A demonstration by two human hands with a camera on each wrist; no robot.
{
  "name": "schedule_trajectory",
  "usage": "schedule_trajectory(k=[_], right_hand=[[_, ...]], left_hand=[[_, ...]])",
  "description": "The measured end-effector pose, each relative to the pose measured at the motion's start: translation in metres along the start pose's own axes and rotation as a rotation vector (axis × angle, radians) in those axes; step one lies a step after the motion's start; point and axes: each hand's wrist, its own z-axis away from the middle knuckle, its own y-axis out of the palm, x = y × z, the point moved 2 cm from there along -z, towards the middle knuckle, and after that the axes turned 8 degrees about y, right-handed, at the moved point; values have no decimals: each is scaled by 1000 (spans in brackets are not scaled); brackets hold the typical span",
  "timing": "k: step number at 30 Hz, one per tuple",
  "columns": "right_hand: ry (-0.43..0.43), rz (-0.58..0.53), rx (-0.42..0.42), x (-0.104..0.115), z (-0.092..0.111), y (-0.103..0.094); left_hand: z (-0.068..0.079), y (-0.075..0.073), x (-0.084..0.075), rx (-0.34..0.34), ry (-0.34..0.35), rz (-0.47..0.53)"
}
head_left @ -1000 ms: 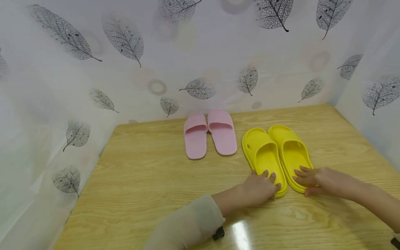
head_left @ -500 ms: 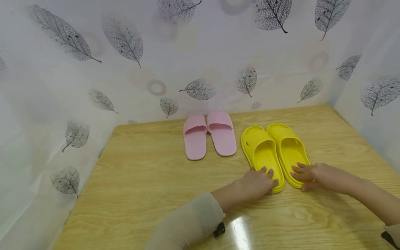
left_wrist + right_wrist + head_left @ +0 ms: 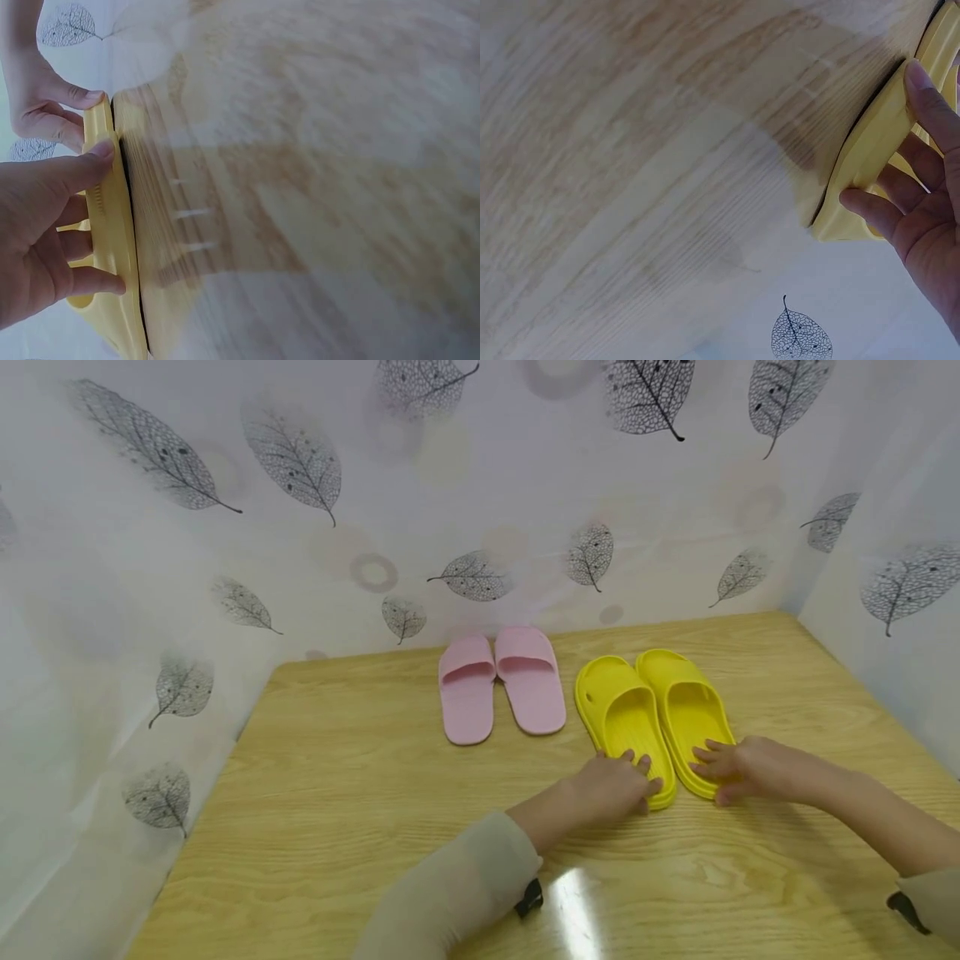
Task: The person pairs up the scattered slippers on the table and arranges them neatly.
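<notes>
Two yellow slippers stand side by side on the wood-grain table (image 3: 360, 793), toes pointing to the back. At the heel of the left yellow slipper (image 3: 630, 722) my left hand (image 3: 611, 789) grips the rim. In the left wrist view its thumb presses the heel edge, with some fingers inside and the little finger on the outer side. My right hand (image 3: 761, 768) holds the heel of the right yellow slipper (image 3: 693, 714) in a similar way. In the right wrist view, its thumb and little finger lie on the yellow outer wall (image 3: 874, 135). Both soles lie close over the table.
A pair of pink slippers, with a left one (image 3: 468, 710) and a right one (image 3: 536, 697), stands at the back, left of the yellow pair. Behind the table hangs a white curtain (image 3: 315, 602) printed with grey leaves, reaching round both sides.
Both hands and the yellow slippers have slid a little toward the back and slightly left, close beside the pink pair. The pink slippers stay in place.
</notes>
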Motion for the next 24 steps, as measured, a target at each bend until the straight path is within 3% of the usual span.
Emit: schedule_trajectory(k=[7,16,24], right_hand=[[6,7,-13,-5,0,-3],[13,39,-14,-11,-2,-12],[-26,6,-3,-5,-12,-7]], left_hand=[[-8,-2,2,-16,-3,-8],[-21,-8,9,27,-6,86],[-12,2,13,7,-20,125]])
